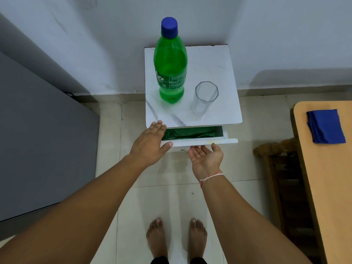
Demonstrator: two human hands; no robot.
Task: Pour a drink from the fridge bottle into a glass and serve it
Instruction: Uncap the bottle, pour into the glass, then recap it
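While both arms stretch forward, we see the left hand palm down, fingers straight, its grip apart at the front corner of the small white marble-patterned counter. Our right hand lies palm up, fingers relaxed (holding nothing) under the open white drawer. On the counter stand the capped green plastic bottle and, just beside it, the clear faceted glass.

A person seen from their own head, with both forearms bare and no sleeves in view, a thin red-and-white thread bracelet tied around the right wrist, bare feet on the floor, and dark trouser hems just visible at the ankles.
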